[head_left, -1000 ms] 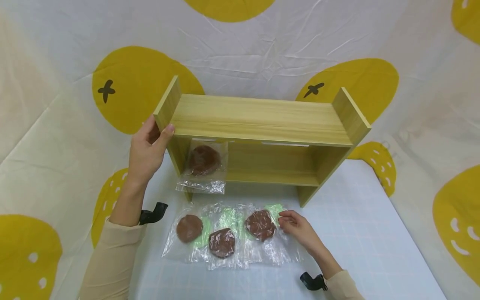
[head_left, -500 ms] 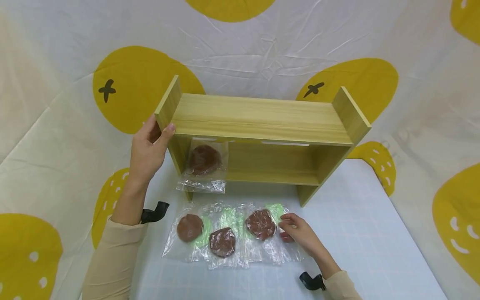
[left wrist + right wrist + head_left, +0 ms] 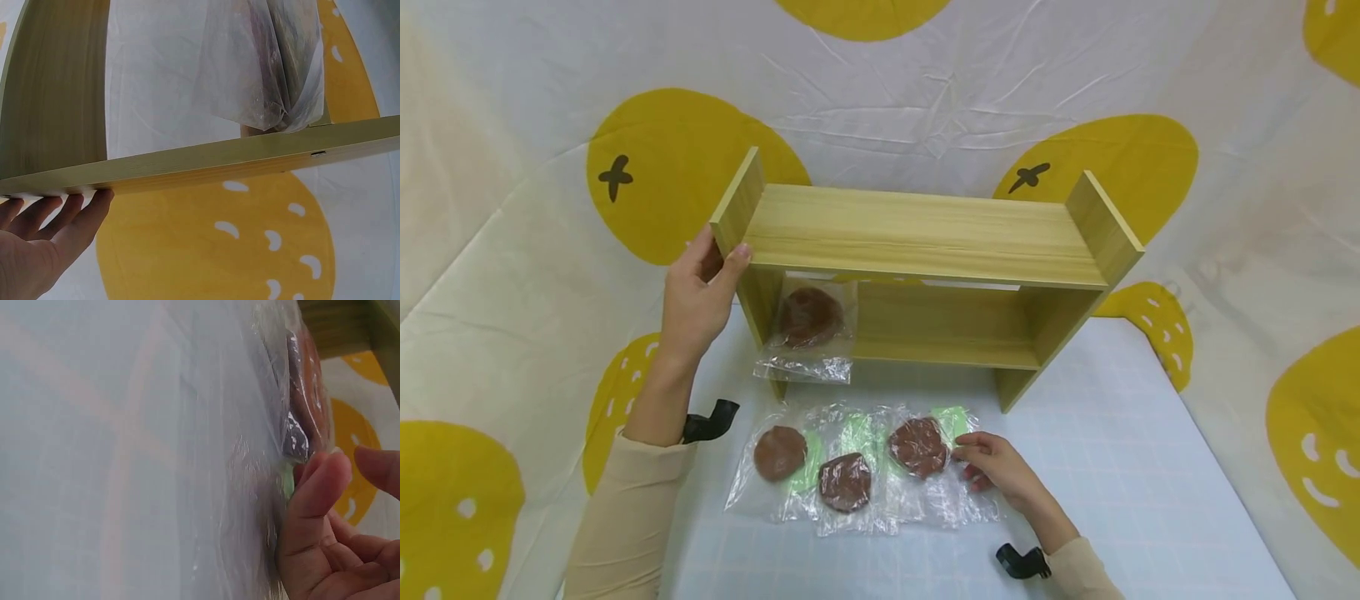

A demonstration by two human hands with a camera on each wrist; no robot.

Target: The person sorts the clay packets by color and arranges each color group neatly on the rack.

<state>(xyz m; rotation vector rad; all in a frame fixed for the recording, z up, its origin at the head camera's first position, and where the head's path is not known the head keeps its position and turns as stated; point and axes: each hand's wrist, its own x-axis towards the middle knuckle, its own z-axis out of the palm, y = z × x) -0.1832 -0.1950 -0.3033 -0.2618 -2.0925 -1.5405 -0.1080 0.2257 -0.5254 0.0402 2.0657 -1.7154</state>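
Bagged brown discs (image 3: 845,483), three visible, remain on the table (image 3: 1135,458), while one shelved disc (image 3: 811,317) sits at the left of the shelf unit (image 3: 917,229), its bag overhanging. The left hand (image 3: 696,304) grips the unit's side; the right hand (image 3: 998,471), thumb and forefinger apart, appears to touch the rightmost bag, unpinched.

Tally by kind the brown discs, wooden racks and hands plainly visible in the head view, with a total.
Brown discs: 4
Wooden rack: 1
Hands: 2 (left hand, right hand)
Total: 7
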